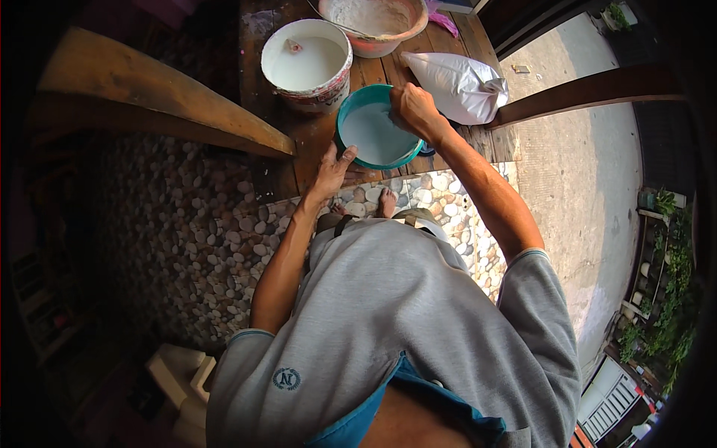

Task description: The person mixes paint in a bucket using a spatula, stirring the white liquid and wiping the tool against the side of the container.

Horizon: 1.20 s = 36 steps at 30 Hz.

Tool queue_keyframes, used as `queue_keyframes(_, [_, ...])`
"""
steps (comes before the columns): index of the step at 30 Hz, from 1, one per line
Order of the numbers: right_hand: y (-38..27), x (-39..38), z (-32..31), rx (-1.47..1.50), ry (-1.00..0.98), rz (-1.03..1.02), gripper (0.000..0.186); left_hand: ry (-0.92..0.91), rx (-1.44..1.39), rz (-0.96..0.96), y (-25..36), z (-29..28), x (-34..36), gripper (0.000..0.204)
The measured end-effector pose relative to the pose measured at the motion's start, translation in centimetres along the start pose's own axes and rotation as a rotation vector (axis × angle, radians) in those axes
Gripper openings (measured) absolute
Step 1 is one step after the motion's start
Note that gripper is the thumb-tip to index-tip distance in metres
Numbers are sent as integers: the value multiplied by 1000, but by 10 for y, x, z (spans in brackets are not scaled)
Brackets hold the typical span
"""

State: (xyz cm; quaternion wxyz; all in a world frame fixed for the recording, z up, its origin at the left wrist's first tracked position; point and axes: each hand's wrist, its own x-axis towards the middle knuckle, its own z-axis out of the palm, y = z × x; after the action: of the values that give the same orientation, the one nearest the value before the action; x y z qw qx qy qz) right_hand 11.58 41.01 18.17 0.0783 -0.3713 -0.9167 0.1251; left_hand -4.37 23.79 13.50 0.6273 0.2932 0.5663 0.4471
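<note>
A round teal bowl [379, 162] holding pale, milky liquid [373, 133] stands on a wooden table near its front edge. My left hand [332, 172] grips the bowl from its left side, the thumb against the outer wall. Over the right part of the rim, my right hand [414, 112] is closed in a fist. Whatever it grasps is hidden by the fingers. Just left of the bowl is a white bucket [328, 102] of white liquid, with a small pinkish lump at its inner wall. Beyond the bowl sits an orange-pink basin [407, 33] containing white powder.
A stuffed white sack [459, 82] lies on the wooden table [366, 71] to the right. Thick wooden beams [164, 97] flank the table on both sides. Pink plastic [444, 22] is beside the basin. Below, the floor [202, 246] has a pebble pattern.
</note>
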Motion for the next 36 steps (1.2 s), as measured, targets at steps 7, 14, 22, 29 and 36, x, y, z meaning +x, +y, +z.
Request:
queue_keyframes(7, [-8,5,15,63,93,-78,18,-20,-13,-56,-6,-5,4,65])
queue_keyframes(14, [-15,-15,9,66,-89,-197,18,10,-28,-5,-9,-2,4,63])
queue_keyframes(22, [-9,-8,-16,-96,-116,-70,13,-15,-33,-49,2,2,-2,63])
queue_keyframes(29, [-15,-12,11,37,-19,-125,14,-20,-21,-62,-4,-2,1,64])
queue_keyframes(36, [-16,-29,-41,70,53,-98,17,8,-46,-55,6,2,-4,62])
